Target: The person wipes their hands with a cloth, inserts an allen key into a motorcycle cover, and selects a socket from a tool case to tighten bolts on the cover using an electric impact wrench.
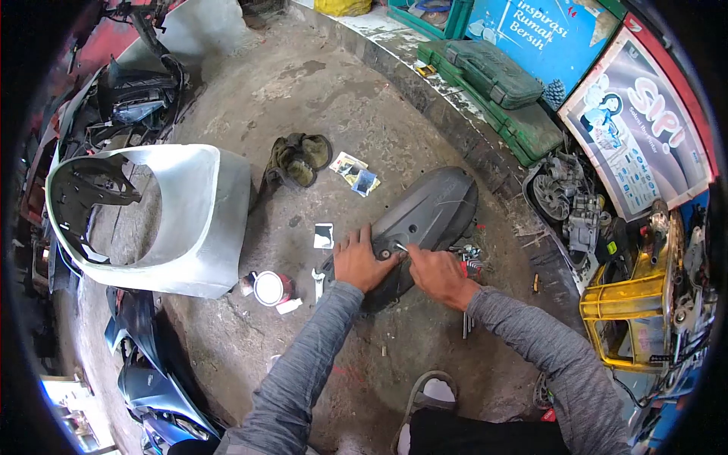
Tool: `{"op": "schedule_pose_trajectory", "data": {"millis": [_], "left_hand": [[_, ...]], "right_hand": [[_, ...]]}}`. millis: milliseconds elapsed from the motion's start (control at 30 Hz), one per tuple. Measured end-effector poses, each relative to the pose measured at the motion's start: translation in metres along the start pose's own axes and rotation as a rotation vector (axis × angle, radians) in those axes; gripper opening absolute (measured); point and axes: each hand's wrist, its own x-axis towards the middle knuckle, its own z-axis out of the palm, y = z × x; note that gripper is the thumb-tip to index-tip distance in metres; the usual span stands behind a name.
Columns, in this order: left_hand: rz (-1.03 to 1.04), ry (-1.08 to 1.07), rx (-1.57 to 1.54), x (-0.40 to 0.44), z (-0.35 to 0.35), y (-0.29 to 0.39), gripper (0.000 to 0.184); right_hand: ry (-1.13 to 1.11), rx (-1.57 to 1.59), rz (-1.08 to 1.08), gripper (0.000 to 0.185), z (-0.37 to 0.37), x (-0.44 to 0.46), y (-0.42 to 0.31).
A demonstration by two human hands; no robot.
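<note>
A long dark grey plastic cover (pixel 436 203) lies slantwise on the concrete floor. My left hand (pixel 359 262) rests on its left edge with the fingers apart and the thumb near a round fitting (pixel 384 254). On the other side, my right hand (pixel 438 274) is closed round a small metal tool (pixel 401 246), whose tip shows at the cover's surface beside the left thumb. Most of the tool is hidden in the fingers. Just right of that hand, a bunch of metal tools (pixel 470 262) with a red holder lies on the floor.
Left stand a large silver-grey shell (pixel 189 220) and a round can (pixel 271 289). A wrench (pixel 318 285), paper pieces (pixel 356 174) and a dark cloth item (pixel 299 158) lie nearby. On the right are a yellow crate (pixel 622 296), engine parts (pixel 580 216) and green cases (pixel 493 72).
</note>
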Motion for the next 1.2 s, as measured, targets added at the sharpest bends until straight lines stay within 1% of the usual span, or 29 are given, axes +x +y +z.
{"op": "schedule_pose_trajectory", "data": {"millis": [33,67,133,200,267,367,400,467,500,567,633,667,733,767,833,867,933,967,1000,1033,1067,1100,1167,1200], "left_hand": [[0.018,-0.082,-0.053,0.004,-0.002,-0.002,0.093],[0.035,-0.164,-0.105,0.007,-0.004,-0.003,0.092],[0.074,-0.181,-0.107,0.011,-0.001,-0.007,0.092],[0.116,-0.195,-0.112,0.013,0.000,-0.010,0.091],[0.171,-0.166,-0.125,0.014,0.000,-0.012,0.090],[0.199,-0.148,-0.142,0.016,0.004,-0.014,0.089],[0.200,-0.149,-0.145,0.016,0.002,-0.010,0.089],[0.055,-0.216,-0.156,0.019,-0.003,0.000,0.086],[0.056,-0.223,-0.157,0.018,0.000,-0.001,0.086],[0.087,-0.160,-0.162,0.020,0.005,-0.002,0.085],[0.087,-0.131,-0.184,0.024,0.003,0.001,0.086],[0.080,-0.132,-0.196,0.019,0.004,-0.001,0.086],[0.062,-0.143,-0.179,0.016,0.005,-0.003,0.087],[0.055,-0.142,-0.170,0.017,0.004,-0.001,0.087],[0.047,-0.123,-0.166,0.017,0.007,0.000,0.087],[0.037,-0.107,-0.155,0.016,0.008,0.000,0.087],[0.019,-0.123,-0.150,0.016,0.010,0.002,0.090],[-0.003,-0.141,-0.145,0.017,0.010,0.002,0.093],[-0.002,-0.138,-0.147,0.017,0.007,0.004,0.093],[-0.011,-0.167,-0.175,0.017,0.004,0.005,0.097],[-0.020,-0.199,-0.200,0.017,0.001,0.004,0.102],[-0.022,-0.201,-0.198,0.020,0.003,-0.002,0.102],[0.144,-0.277,-0.315,0.025,0.010,-0.024,0.108],[0.138,-0.280,-0.316,0.023,0.007,-0.032,0.108]], "right_hand": [[-0.006,-0.060,-0.045,0.016,0.002,-0.001,0.002],[-0.006,-0.060,-0.043,0.016,0.002,-0.001,0.004],[-0.047,-0.132,-0.063,0.021,0.003,0.001,0.005],[-0.054,-0.151,-0.073,0.022,0.000,0.003,0.006],[-0.059,-0.172,-0.087,0.022,0.000,0.004,0.008],[-0.058,-0.215,-0.114,0.021,0.006,0.005,0.018],[-0.076,-0.241,-0.148,0.020,0.003,0.010,0.024],[-0.094,-0.274,-0.184,0.020,-0.001,0.019,0.033],[-0.096,-0.263,-0.200,0.020,-0.002,0.020,0.033],[-0.094,-0.263,-0.221,0.020,-0.004,0.020,0.034],[-0.034,-0.158,-0.189,0.022,-0.004,0.019,0.032],[-0.043,-0.150,-0.197,0.022,0.000,0.019,0.033],[-0.110,-0.010,-0.007,0.019,-0.008,0.019,0.025],[-0.109,-0.012,-0.004,0.019,-0.010,0.020,0.024],[-0.063,0.330,0.116,0.019,-0.015,0.024,0.019],[-0.062,0.328,0.118,0.019,-0.011,0.022,0.015],[0.008,0.503,0.386,0.025,0.002,0.019,0.011],[0.009,0.502,0.384,0.025,0.008,0.017,0.010],[0.063,0.561,0.413,0.026,0.008,0.015,0.006],[0.119,0.620,0.443,0.027,0.007,0.014,0.004],[0.121,0.621,0.443,0.027,0.004,0.012,0.004],[0.108,0.584,0.431,0.026,-0.010,0.011,-0.004],[0.088,0.551,0.420,0.026,-0.017,0.010,-0.007],[0.070,0.476,0.312,0.026,-0.019,0.008,-0.005]]}}
